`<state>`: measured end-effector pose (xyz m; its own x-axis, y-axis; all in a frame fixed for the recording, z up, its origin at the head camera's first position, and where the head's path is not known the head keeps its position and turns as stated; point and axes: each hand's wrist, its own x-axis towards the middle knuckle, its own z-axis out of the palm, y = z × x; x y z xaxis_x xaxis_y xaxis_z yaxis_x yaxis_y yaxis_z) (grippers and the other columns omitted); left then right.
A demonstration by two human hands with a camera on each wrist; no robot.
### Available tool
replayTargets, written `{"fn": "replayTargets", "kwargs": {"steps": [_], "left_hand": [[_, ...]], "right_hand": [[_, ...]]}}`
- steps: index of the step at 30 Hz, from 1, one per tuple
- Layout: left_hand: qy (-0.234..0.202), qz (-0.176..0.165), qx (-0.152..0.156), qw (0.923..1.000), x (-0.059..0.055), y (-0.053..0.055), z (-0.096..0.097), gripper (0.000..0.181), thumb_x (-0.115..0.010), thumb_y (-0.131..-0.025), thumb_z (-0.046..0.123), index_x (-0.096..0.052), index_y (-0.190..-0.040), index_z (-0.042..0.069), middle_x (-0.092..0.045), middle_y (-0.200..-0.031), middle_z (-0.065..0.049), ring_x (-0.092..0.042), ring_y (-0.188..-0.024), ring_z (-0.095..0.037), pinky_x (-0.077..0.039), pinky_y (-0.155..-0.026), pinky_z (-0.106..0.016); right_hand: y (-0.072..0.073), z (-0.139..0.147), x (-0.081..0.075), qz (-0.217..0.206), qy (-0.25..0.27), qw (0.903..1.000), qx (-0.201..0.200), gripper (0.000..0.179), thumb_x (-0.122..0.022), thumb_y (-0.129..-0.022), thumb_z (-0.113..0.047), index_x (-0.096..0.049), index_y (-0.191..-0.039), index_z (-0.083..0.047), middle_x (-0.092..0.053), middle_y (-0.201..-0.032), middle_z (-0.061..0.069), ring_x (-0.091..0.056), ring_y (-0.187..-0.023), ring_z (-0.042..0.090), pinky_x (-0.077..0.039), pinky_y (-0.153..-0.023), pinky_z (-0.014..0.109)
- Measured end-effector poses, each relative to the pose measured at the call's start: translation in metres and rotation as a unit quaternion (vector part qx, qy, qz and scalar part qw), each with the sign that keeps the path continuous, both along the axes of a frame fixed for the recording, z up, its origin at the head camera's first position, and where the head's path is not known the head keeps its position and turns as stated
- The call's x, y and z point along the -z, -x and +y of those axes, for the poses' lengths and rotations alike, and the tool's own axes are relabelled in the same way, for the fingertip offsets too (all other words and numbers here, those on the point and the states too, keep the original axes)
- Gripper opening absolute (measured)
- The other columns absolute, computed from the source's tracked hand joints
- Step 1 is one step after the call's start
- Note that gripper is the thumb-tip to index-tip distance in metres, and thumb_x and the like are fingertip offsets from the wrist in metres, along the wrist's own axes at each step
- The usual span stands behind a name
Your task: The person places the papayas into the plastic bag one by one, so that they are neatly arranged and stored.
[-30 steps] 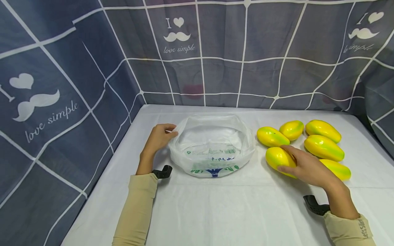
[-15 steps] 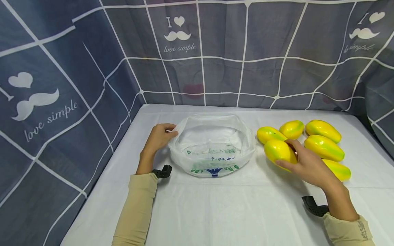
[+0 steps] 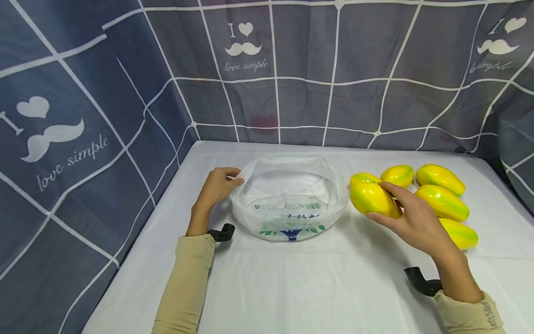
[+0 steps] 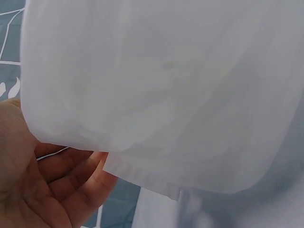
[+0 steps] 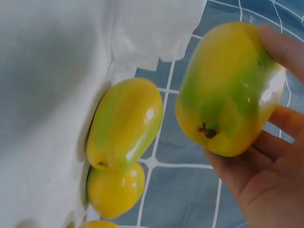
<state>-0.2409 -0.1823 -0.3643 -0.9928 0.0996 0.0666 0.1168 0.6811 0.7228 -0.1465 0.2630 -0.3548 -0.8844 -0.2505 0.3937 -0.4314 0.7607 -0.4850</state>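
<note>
My right hand (image 3: 410, 218) grips a yellow-green mango (image 3: 372, 198) lifted off the table, just right of the white plastic bag (image 3: 289, 197). In the right wrist view the held mango (image 5: 228, 90) fills the upper right, with fingers (image 5: 280, 45) curled over it. My left hand (image 3: 217, 185) pinches the bag's left rim, holding it open. The left wrist view shows the bag's white film (image 4: 161, 90) above my palm (image 4: 42, 180). Several more mangoes (image 3: 442, 202) lie in a group on the table at the right.
The white table (image 3: 300, 283) is walled by a blue-grey checked cloth (image 3: 292, 69) at the back and left. Two mangoes (image 5: 124, 124) lie close to the held one. Black wrist-camera mounts (image 3: 419, 281) stick out near both sleeves.
My right hand picked one mango up from the table and carried it left and upward toward the bag. The left hand stays on the bag's rim.
</note>
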Motion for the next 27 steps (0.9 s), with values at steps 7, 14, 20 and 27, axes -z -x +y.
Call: {"fn": "replayTargets", "kwargs": {"steps": [7, 14, 20, 27], "left_hand": [[0.005, 0.008, 0.002, 1.0000, 0.002, 0.002, 0.001, 0.040, -0.066, -0.095, 0.021, -0.064, -0.129, 0.001, -0.065, -0.125, -0.016, -0.062, -0.109, -0.032, -0.050, -0.089, -0.045], [0.007, 0.009, -0.003, 0.9999, 0.000, 0.002, 0.003, 0.040, -0.066, -0.095, 0.024, -0.065, -0.128, 0.002, -0.065, -0.124, -0.015, -0.063, -0.108, -0.032, -0.050, -0.088, -0.045], [0.013, 0.013, -0.001, 0.9998, 0.000, 0.003, 0.003, 0.039, -0.066, -0.095, 0.024, -0.065, -0.127, 0.002, -0.066, -0.122, -0.015, -0.063, -0.107, -0.032, -0.050, -0.088, -0.045], [0.018, 0.009, -0.008, 0.9998, 0.001, 0.002, 0.002, 0.039, -0.066, -0.095, 0.024, -0.065, -0.128, 0.002, -0.065, -0.123, -0.015, -0.063, -0.107, -0.032, -0.050, -0.089, -0.045]], "right_hand": [[0.002, -0.014, -0.005, -0.005, 0.000, 1.0000, 0.007, 0.076, -0.083, -0.080, -0.032, -0.050, -0.140, 0.001, -0.059, -0.126, 0.025, -0.056, -0.099, 0.034, -0.040, -0.080, 0.048], [0.010, -0.026, -0.009, 0.003, 0.000, 0.9999, -0.013, 0.075, -0.081, -0.083, -0.034, -0.048, -0.143, -0.003, -0.059, -0.126, 0.021, -0.056, -0.101, 0.034, -0.042, -0.083, 0.050], [0.016, -0.046, -0.016, -0.006, 0.022, 0.9991, -0.034, 0.072, -0.081, -0.084, -0.030, -0.049, -0.143, -0.005, -0.058, -0.132, 0.017, -0.056, -0.101, 0.028, -0.044, -0.084, 0.047], [0.029, -0.080, -0.029, 0.017, 0.042, 0.9933, -0.107, 0.069, -0.082, -0.083, -0.024, -0.051, -0.142, -0.007, -0.057, -0.134, 0.011, -0.056, -0.113, 0.028, -0.044, -0.094, 0.050]]}}
